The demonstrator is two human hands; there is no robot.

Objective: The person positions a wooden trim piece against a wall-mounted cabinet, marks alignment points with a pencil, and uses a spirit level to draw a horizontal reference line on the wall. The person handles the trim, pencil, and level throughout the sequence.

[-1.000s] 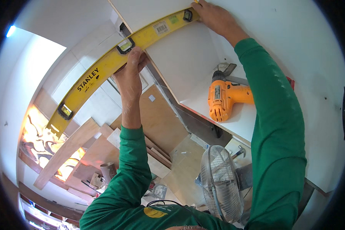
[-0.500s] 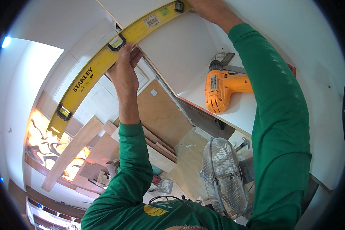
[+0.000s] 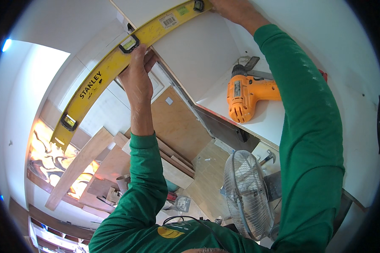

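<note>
A long yellow spirit level (image 3: 114, 63) runs from lower left to the top middle, pressed against the front edge of a white cabinet panel (image 3: 194, 46). My left hand (image 3: 137, 78) grips the level near its middle vial. My right hand (image 3: 234, 10) holds the level's upper end at the top edge of the picture, partly cut off. Both arms wear green sleeves.
An orange power drill (image 3: 245, 95) lies on a white shelf (image 3: 270, 122) under my right arm. Below stand a metal fan (image 3: 245, 194), a hammer (image 3: 267, 158), leaning plywood boards (image 3: 173, 122) and wooden planks (image 3: 78, 166) on the floor.
The level and both hands have shifted up and to the right in the picture. My right hand is now partly past the top edge.
</note>
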